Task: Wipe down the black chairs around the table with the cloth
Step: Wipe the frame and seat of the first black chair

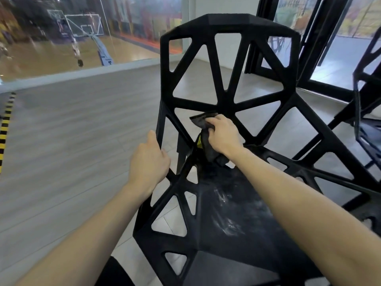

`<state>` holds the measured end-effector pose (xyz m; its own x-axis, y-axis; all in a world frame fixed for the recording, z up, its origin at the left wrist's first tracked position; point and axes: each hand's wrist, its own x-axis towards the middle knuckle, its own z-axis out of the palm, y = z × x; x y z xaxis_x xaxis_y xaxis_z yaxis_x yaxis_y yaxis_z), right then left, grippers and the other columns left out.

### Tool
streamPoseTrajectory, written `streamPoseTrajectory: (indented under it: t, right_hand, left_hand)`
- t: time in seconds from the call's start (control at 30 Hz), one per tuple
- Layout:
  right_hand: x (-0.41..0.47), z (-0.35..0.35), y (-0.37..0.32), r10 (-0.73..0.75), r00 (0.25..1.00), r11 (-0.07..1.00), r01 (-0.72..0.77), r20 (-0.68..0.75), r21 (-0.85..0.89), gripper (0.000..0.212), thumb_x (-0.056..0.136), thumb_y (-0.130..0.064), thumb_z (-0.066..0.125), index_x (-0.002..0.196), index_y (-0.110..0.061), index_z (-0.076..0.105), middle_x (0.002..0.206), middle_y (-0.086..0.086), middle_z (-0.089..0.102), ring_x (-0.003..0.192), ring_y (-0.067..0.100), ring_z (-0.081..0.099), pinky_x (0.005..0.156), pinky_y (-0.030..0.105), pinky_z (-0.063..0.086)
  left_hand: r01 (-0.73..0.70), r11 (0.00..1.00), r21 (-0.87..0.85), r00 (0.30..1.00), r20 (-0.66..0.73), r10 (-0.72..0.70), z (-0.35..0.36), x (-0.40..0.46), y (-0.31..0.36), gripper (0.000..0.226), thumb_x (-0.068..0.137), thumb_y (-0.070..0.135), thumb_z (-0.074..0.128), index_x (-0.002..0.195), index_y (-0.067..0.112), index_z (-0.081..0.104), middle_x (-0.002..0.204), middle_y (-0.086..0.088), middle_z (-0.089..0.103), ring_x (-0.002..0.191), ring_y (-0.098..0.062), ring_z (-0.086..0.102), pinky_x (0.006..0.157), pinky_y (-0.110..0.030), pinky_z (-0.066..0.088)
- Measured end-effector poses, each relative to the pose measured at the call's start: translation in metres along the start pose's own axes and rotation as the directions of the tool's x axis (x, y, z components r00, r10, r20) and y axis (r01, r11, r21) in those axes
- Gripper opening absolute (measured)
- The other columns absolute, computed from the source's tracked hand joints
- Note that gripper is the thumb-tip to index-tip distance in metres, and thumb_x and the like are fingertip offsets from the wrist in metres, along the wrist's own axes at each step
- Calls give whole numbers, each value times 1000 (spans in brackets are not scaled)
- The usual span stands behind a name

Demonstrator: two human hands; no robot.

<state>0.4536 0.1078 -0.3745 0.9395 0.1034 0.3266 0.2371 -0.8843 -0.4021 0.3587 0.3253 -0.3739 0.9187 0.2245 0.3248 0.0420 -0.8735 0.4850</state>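
Left hand (149, 162) grips the black chair (228, 83) by its left edge, steadying it, while right hand (223, 135) clutches the dark cloth (203, 122) against the spoke junction low on the backrest, unwiped struts fanning upward above it.

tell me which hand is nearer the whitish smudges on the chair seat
Right. The right hand grips the cloth just above the smudges; the left hand holds the chair frame's left edge, further off.
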Motion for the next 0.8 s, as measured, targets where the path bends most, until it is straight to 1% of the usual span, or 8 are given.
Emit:
streamPoseTrajectory:
  t: [0.1,0.23,0.37,0.43,0.53,0.6,0.7,0.8]
  right_hand:
    - [-46,25,3,-77,969,995,91,234,-51,48,96,-20,57,143,-21,62,140,9,55,125,38,58,104,45,51]
    - [-47,9,17,-213,892,972,237,400,-11,51,94,-26,60,145,-29,61,143,2,58,127,31,59,109,44,48]
    - [-34,12,25,33,943,981,33,330,-193,46,94,-33,54,135,-15,64,136,10,56,123,39,60,101,43,51]
    - [-63,26,3,-93,932,988,129,350,-83,46,93,-37,51,131,-17,67,129,5,57,117,35,61,97,42,52]
    - [-80,23,8,-264,874,964,253,408,82,52,93,-18,54,144,-24,63,134,-2,57,116,23,60,102,37,50]
    - [-58,14,44,-109,931,980,159,347,-118,55,91,-19,57,146,-26,60,140,0,55,126,27,58,102,43,52]
    - [-36,3,94,221,966,888,-142,136,-436,47,93,-24,62,138,-15,58,139,8,50,131,38,49,96,52,55]
    - [-48,10,58,211,972,897,-149,106,-417,45,93,-40,56,131,-16,62,136,10,53,127,37,48,97,52,50]
  left_hand:
    - [-1,1000,11,1000,4,1,0,-1,1,15,101,11,49,108,14,37,73,-12,55,60,-32,52,49,-40,34]
    - [4,1000,10,1000,-1,-4,-2,-2,2,15,100,10,49,106,14,36,75,-14,55,64,-35,53,52,-42,40]
    - [17,1000,10,1000,4,-17,-4,-3,4,15,100,12,50,110,13,38,77,-13,55,67,-38,56,54,-42,42]
    - [11,1000,21,1000,1,-11,-3,-2,5,16,100,12,50,111,12,38,75,-13,54,67,-40,56,56,-43,43]
    - [3,999,40,1000,-1,-3,-1,-1,2,14,100,11,49,107,12,36,75,-13,53,67,-40,55,56,-43,41]
    - [-4,1000,29,1000,-4,4,-1,-2,1,13,100,10,49,104,12,37,75,-14,55,63,-38,54,54,-43,41]
    - [-11,999,32,1000,-5,11,-2,-5,4,13,100,10,49,104,11,37,74,-14,55,62,-37,52,55,-43,42]
    - [-14,996,86,1000,-16,15,-2,-5,6,12,98,7,49,102,9,38,70,-11,51,57,-33,46,55,-42,39]
